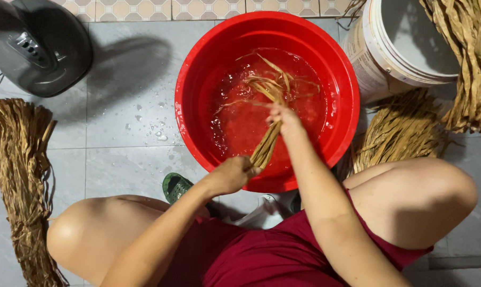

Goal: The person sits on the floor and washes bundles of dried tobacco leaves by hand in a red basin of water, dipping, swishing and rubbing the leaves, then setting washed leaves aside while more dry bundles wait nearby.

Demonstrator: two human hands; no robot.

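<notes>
The left hand (232,174) is closed in a fist around the lower end of a bundle of straw strips (266,146), at the near rim of a red basin (192,79) holding water. The right hand (284,118) pinches the same bundle higher up, above the water, where the strip ends fan out wet. A white bucket (389,58) stands beside the basin, with dry straw (400,130) heaped below it and another long hank (22,180) on the tiled floor (128,106) at left.

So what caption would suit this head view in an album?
Both hands, left and right, grip a fibre bundle over a red basin of water, dry bundles on the floor.
</notes>
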